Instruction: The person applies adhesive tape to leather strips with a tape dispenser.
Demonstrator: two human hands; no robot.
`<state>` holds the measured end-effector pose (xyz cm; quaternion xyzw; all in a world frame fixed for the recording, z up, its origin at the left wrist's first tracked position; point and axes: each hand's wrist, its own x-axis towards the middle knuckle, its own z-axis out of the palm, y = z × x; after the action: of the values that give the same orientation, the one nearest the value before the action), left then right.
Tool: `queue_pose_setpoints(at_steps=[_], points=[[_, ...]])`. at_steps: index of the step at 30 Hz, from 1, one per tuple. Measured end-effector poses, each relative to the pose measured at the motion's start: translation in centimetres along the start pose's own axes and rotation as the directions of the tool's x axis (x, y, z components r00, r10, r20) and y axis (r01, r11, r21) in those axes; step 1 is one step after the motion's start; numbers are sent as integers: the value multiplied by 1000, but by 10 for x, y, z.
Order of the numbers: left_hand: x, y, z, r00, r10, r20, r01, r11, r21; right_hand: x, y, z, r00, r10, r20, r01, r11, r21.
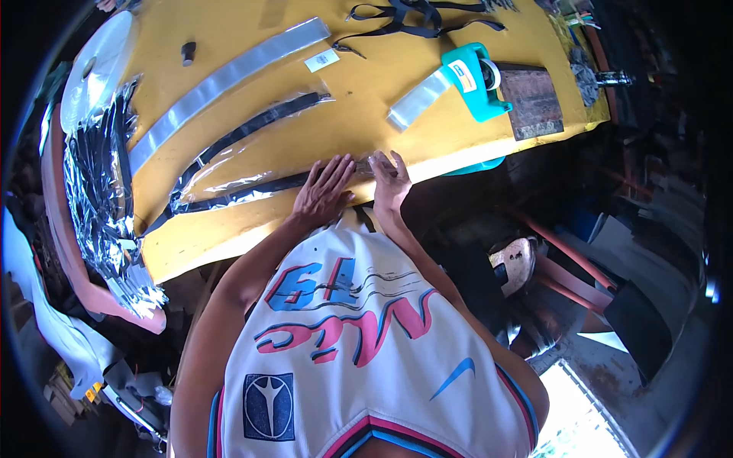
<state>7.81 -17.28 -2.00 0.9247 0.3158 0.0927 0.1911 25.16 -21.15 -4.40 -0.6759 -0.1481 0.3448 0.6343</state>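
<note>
Several clear plastic sleeves with black contents heap at left. One near sleeve encloses a black strap. Yellow table beneath; dark, cluttered floor at right. Strap's long axis follows the near edge, right end farther away. Left hand: open, flat on sleeve. Right hand: fingers bent, grip unclear. Green tape dispenser rightward.

Glossy clear plastic sleeve w/ matt black woven strap, smooth yellow tabletop, shiny teal plastic tape dispenser, rough dark rectangular plate, material unclear; matt white cloth jersey.
</note>
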Motion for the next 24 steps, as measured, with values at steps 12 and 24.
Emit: queue_pose_setpoints(at_steps=[12, 24], points=[[0, -2, 4, 1000, 10, -10, -10, 1000, 20, 8, -19, -6, 934, 319, -160, -252, 907, 336], [1, -1, 3, 1000, 0, -4, 0, 1000, 23, 3, -12, -5, 978, 182, 99, -206, 898, 389]])
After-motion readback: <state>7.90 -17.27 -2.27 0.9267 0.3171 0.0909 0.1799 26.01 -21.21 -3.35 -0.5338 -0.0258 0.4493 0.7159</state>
